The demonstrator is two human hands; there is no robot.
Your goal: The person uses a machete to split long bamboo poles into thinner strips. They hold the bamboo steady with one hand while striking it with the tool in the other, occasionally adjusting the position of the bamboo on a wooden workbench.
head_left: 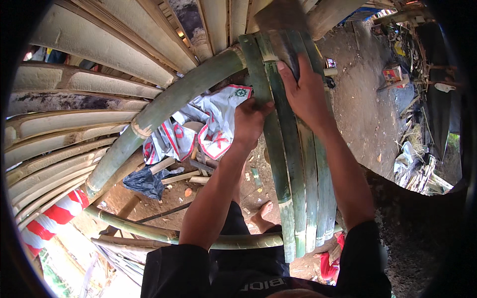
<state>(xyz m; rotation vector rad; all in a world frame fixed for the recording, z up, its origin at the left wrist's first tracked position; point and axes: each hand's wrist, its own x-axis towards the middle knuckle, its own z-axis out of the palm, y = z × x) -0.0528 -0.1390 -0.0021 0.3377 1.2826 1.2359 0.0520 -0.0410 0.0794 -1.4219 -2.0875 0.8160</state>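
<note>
Several green bamboo slats (282,149) lie side by side in front of me, running lengthwise across a thick bamboo pole (174,94) at the far end and a thinner pole (248,242) near me. My left hand (250,121) is closed on the edge of the leftmost bamboo slat (258,74), its fingers partly hidden. Farther along, my right hand (304,94) is wrapped round the handle of a dark, broad-bladed machete (280,20). Its blade is blurred and lies over the far ends of the slats.
Pale split bamboo strips (109,44) fan out at the left and far side. Below lie a white and red printed sheet (213,119), a black plastic bag (146,180) and wood offcuts on the dirt floor. Red and white cloth (59,218) hangs at the left. My bare foot (262,217) shows underneath.
</note>
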